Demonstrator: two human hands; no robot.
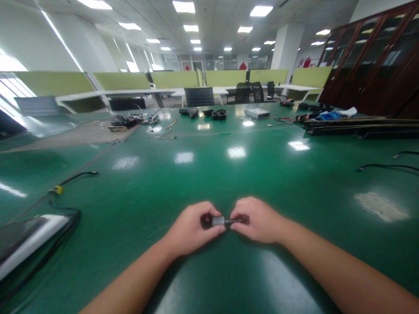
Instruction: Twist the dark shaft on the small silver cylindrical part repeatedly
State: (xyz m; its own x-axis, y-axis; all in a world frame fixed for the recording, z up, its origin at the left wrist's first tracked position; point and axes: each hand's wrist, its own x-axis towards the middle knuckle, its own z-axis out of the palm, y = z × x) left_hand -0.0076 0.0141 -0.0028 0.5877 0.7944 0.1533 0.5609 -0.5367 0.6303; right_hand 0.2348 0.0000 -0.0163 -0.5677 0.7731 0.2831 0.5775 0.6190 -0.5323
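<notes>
Close to the front of the green table, my left hand pinches a small silver-and-black cylinder between thumb and fingers. A thin dark rod extends from its right end, in line with it. My right hand has its thumb and fingertips closed around that rod. Both hands are low over the tabletop, a short gap apart, with the piece lying level between them. Blur and fingers hide its exact kind and both of its ends.
A white-edged device with a black cable lies at the left. Further back are tangled electronic parts, a grey box and black rails. Loose cables lie at the right.
</notes>
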